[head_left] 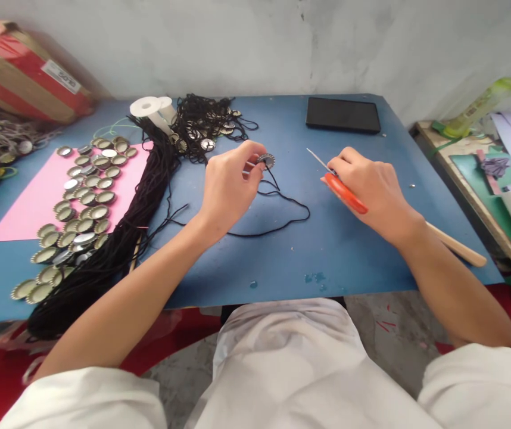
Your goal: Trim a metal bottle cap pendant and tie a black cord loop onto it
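Note:
Between the fingertips of my left hand [234, 182] is a bottle cap [268, 159], its ridged edge outward. A black cord [277, 225] hangs from the cap and loops over the blue table. My right hand [363, 179] is closed around orange-handled scissors [347, 193], whose thin metal tip points up and left, apart from the cap. Left of my hands lies a long bundle of black cords [150, 173]. Beside it, many loose bottle caps [88, 196] lie mostly open side up. Farther back is a tangled heap of black cord with caps [202, 116].
A pink sheet [23, 205] lies beneath the caps. White spools [146, 107] stand behind the cord bundle. A black phone [342, 114] rests near the wall, and a wooden stick [458, 245] lies by my right forearm. A red-taped box [27, 74] is at back left.

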Demonstrator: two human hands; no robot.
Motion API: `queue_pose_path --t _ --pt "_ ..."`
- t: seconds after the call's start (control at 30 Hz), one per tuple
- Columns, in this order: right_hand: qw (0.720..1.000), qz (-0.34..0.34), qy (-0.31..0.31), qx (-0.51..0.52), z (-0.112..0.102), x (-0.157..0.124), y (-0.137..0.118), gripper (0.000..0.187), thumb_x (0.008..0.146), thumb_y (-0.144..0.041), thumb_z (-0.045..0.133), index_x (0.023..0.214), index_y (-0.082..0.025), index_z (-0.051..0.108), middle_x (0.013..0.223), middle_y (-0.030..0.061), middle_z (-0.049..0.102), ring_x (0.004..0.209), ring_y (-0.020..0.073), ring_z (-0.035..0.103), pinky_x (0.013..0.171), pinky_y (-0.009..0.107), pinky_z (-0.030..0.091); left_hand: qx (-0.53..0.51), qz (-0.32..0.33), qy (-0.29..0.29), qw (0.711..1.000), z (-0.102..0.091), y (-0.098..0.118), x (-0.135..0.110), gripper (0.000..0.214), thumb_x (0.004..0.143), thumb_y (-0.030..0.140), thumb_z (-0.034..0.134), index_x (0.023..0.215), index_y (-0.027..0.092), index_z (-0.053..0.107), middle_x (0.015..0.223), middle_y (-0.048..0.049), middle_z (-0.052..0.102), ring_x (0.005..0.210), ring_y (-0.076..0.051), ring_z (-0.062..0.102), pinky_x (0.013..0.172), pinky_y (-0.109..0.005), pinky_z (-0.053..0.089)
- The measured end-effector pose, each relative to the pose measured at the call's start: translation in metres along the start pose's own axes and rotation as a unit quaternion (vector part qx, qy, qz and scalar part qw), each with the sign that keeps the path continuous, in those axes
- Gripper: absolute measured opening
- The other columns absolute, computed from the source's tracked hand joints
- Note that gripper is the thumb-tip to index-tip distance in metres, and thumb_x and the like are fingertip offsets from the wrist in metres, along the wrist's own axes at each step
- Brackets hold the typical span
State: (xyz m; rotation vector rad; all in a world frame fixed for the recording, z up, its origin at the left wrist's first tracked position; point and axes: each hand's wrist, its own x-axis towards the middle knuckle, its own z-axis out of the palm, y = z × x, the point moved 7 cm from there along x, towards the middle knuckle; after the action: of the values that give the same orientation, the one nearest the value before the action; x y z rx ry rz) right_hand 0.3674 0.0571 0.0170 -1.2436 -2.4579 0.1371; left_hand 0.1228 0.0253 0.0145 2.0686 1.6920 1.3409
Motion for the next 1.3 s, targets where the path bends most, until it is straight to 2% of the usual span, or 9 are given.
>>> queue_pose_path --t 0.1,0.2,0.37,0.47,0.63,0.73,0.83,1.13,1.3 --pt "0.989 -0.002 -0.024 -0.147 0.009 0.002 0.01 0.017 0.108 -0.022 0.059 0.101 -0.019 0.074 0.109 0.0146 0.073 0.067 0.0196 0.064 0.059 0.038 0.033 0.004 0.019 -0.003 1.0 0.001 0.006 -0.004 0.019 0.097 0.016 0.065 0.109 0.021 0.078 0.096 -0.0024 0.084 0.076 -0.015 0.078 0.075 -0.025 0.061" --pt "0.988 -0.004 -0.052 -0.148 0.014 0.001 0.017 0.01 0.102 -0.015 0.066 0.103 -0.018 0.075 0.111 0.0148 0.074 0.069 0.0223 0.066 0.059 0.039 0.034 0.003 0.024 -0.009 1.0 0.002 0.008 -0.005 0.02 0.097 0.016 0.065 0.11 0.021 0.079 0.098 -0.0032 0.084 0.076 -0.015 0.078 0.076 -0.026 0.062" --pt "1.0 0.001 -0.013 -0.021 -0.001 0.003 0.026 0.031 0.1 -0.018 0.075 0.13 -0.022 0.075 0.112 0.0116 0.077 0.088 0.0301 0.074 0.076 0.043 0.053 0.01 0.03 -0.019 0.999 0.003 0.01 -0.006 0.021 0.099 0.016 0.063 0.113 0.02 0.079 0.099 -0.0043 0.084 0.08 -0.017 0.078 0.079 -0.028 0.062" --pt "0.988 0.048 0.027 0.143 -0.012 0.007 0.025 0.015 0.106 -0.033 0.074 0.118 -0.024 0.079 0.097 0.0082 0.08 0.083 0.0271 0.077 0.081 0.043 0.06 0.028 0.059 -0.021 0.998 0.006 0.017 -0.01 0.021 0.102 0.017 0.062 0.115 0.021 0.079 0.099 -0.0041 0.084 0.084 -0.018 0.078 0.084 -0.029 0.061" --pt "0.864 0.097 -0.097 0.484 0.015 0.006 -0.011 0.067 0.092 -0.086 0.074 0.081 -0.019 0.076 0.069 0.0069 0.075 0.054 0.0178 0.068 0.053 0.033 0.057 0.064 0.147 -0.002 0.987 0.011 0.034 -0.023 0.02 0.109 0.019 0.059 0.116 0.022 0.078 0.102 -0.0044 0.083 0.087 -0.016 0.076 0.081 -0.025 0.055" --pt "0.795 0.113 -0.156 0.575 0.036 0.002 -0.029 0.069 0.082 -0.087 0.083 0.083 -0.018 0.077 0.069 0.0058 0.076 0.054 0.0168 0.071 0.051 0.029 0.058 0.079 0.186 0.0 0.979 0.014 0.041 -0.029 0.021 0.114 0.021 0.056 0.113 0.022 0.076 0.098 -0.0039 0.081 0.085 -0.014 0.074 0.078 -0.024 0.053" --pt "0.757 0.116 -0.161 0.622 0.044 0.002 -0.032 0.06 0.08 -0.076 0.093 0.086 -0.018 0.079 0.072 0.004 0.077 0.059 0.015 0.073 0.055 0.025 0.06 0.067 0.225 -0.015 0.972 0.019 0.045 -0.033 0.023 0.115 0.019 0.053 0.113 0.022 0.075 0.102 -0.0048 0.082 0.089 -0.015 0.074 0.081 -0.025 0.055" --pt "0.747 0.145 -0.118 0.638 0.042 0.005 -0.02 0.054 0.083 -0.072 0.093 0.081 -0.019 0.08 0.073 0.0047 0.077 0.061 0.0161 0.072 0.059 0.028 0.064 0.038 0.269 -0.068 0.96 0.027 0.045 -0.036 0.032 0.116 0.017 0.048 0.127 0.026 0.077 0.125 -0.0096 0.083 0.11 -0.019 0.078 0.1 -0.035 0.061" --pt "0.778 0.131 -0.096 0.606 0.04 0.004 -0.023 0.051 0.079 -0.066 0.099 0.081 -0.019 0.077 0.071 0.0018 0.075 0.061 0.0152 0.073 0.059 0.026 0.062 0.027 0.266 -0.058 0.962 0.025 0.048 -0.035 0.03 0.116 0.016 0.049 0.121 0.024 0.078 0.12 -0.0092 0.081 0.106 -0.019 0.076 0.096 -0.034 0.06"
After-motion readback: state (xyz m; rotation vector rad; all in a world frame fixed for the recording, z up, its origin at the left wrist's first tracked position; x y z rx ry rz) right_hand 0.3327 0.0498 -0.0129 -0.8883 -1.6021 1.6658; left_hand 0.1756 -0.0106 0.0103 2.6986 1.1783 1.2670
